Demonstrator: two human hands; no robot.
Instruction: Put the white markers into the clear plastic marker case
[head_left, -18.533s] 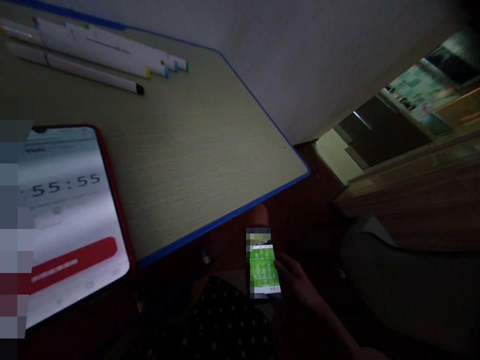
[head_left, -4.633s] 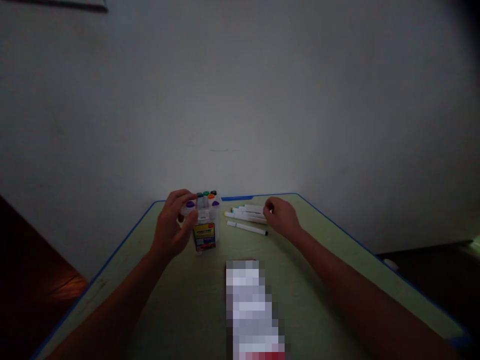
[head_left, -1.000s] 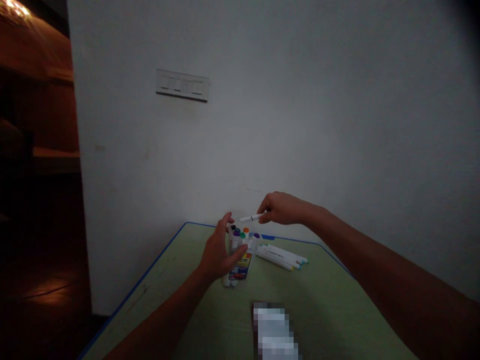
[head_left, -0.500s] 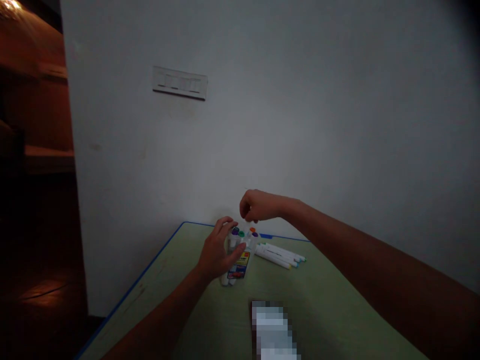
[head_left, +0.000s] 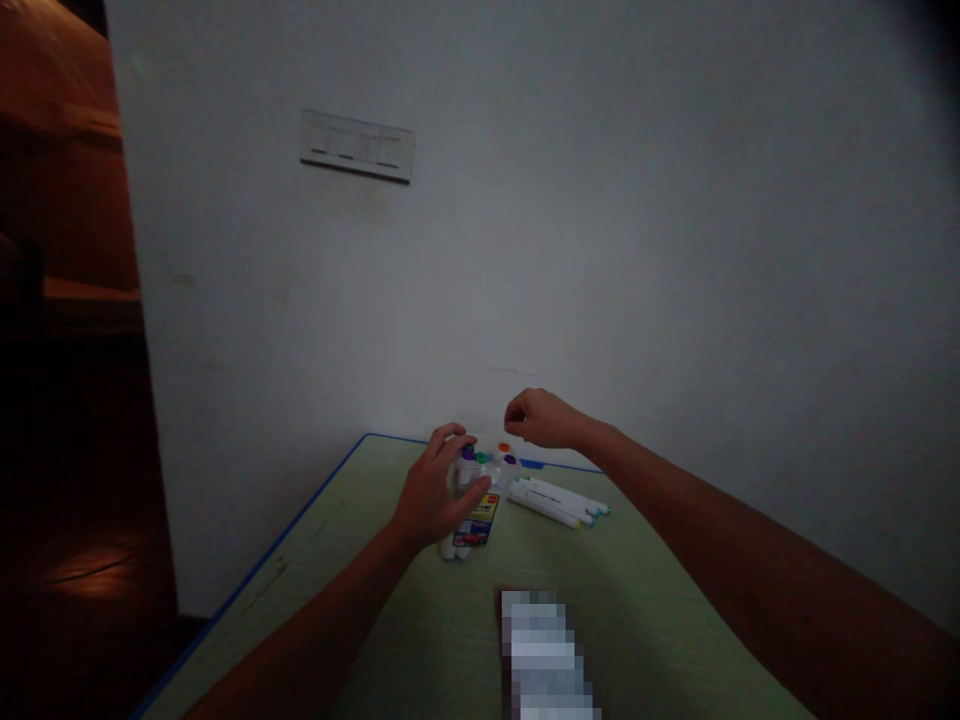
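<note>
My left hand (head_left: 437,495) is curved round a clear plastic marker case (head_left: 489,472), thumb on its front and fingers at its far left side. Marker ends in purple, green and orange show at the top of the case, and a dark printed label (head_left: 476,520) is on its front. My right hand (head_left: 546,417) is in the air above and to the right of the case, its fingers curled together. No object shows in it. Several white markers (head_left: 555,502) with coloured ends lie side by side on the table, just right of the case.
The pale green table (head_left: 420,640) has a blue edge and stands against a white wall (head_left: 637,250). Near its front lies a blurred-out, flat oblong object (head_left: 544,655). A switch panel (head_left: 358,146) is on the wall. A dark room opens at the left.
My right hand has moved right, away from over the marker case. My left hand stays at the case. The view has tilted slightly.
</note>
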